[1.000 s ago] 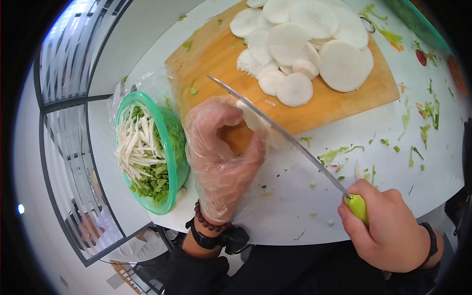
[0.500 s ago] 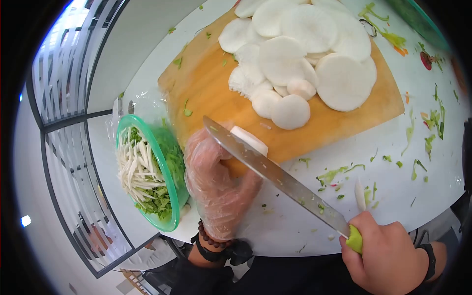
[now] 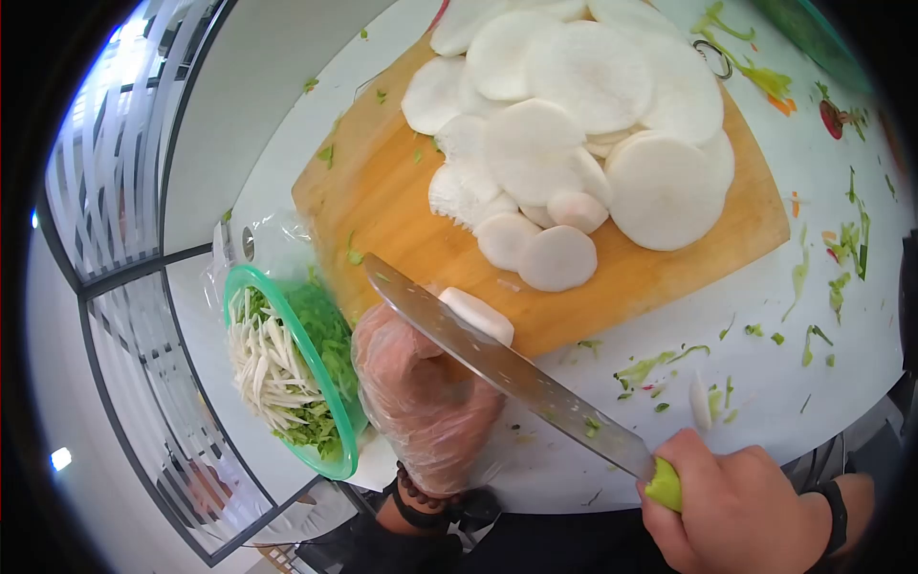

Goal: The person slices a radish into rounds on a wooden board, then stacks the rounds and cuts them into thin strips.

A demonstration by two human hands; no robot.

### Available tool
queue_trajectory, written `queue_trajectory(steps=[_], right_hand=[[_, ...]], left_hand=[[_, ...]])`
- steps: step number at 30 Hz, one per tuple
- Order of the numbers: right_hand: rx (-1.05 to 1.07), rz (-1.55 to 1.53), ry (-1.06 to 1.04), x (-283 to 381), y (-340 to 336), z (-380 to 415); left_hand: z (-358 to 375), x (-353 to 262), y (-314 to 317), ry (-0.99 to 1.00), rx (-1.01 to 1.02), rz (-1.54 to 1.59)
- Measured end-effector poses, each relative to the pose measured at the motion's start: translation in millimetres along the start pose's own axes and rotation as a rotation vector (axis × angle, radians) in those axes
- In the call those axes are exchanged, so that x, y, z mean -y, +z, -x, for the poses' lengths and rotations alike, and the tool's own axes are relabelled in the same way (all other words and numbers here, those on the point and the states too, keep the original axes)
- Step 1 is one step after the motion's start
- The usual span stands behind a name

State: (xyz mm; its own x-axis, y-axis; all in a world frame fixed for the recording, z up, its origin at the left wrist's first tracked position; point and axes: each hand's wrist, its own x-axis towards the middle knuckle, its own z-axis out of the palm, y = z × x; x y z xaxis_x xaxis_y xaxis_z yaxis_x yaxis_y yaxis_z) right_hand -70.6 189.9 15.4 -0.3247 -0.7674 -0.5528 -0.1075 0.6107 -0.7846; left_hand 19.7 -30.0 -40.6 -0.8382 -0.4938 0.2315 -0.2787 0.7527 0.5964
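My right hand (image 3: 732, 502) is wrapped round the green handle of a large knife (image 3: 512, 368). The blade runs up and left across the near edge of a wooden board (image 3: 382, 206). Just beyond the blade lies a small white radish piece (image 3: 476, 316). My left hand (image 3: 426, 383), in a clear plastic glove, is curled on the near side of the blade at the board's edge; the blade hides its fingertips, so its hold on the piece cannot be made out. Many round white slices (image 3: 588, 77) are piled on the far part of the board.
A green-rimmed bowl (image 3: 335, 402) of white strips and chopped greens stands left of my left hand. Green and orange scraps (image 3: 841, 244) litter the white table (image 3: 574, 450). Another green container (image 3: 813, 43) is at the upper right, near a metal ring (image 3: 712, 57).
The view has shifted, so the board and slices appear lower. The knife and both hands have moved slightly left in view, with the blade still beside the radish piece.
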Motion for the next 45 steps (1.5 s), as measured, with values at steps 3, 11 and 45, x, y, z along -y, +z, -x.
queue_trajectory(steps=[3, 11, 45], right_hand=[[0.043, -0.011, -0.014, -2.8, -0.9, -4.9], [-0.005, 0.004, -0.056, -0.7, 5.4, -20.1], [-0.027, -0.003, -0.049, 7.1, -12.2, -26.6]], left_hand=[[4.8, -3.2, 3.7, -0.088, -0.048, 0.076], [7.7, 3.9, 0.8, -0.106, 0.010, 0.140], [16.3, 16.3, 8.4, -0.024, -0.100, 0.347]])
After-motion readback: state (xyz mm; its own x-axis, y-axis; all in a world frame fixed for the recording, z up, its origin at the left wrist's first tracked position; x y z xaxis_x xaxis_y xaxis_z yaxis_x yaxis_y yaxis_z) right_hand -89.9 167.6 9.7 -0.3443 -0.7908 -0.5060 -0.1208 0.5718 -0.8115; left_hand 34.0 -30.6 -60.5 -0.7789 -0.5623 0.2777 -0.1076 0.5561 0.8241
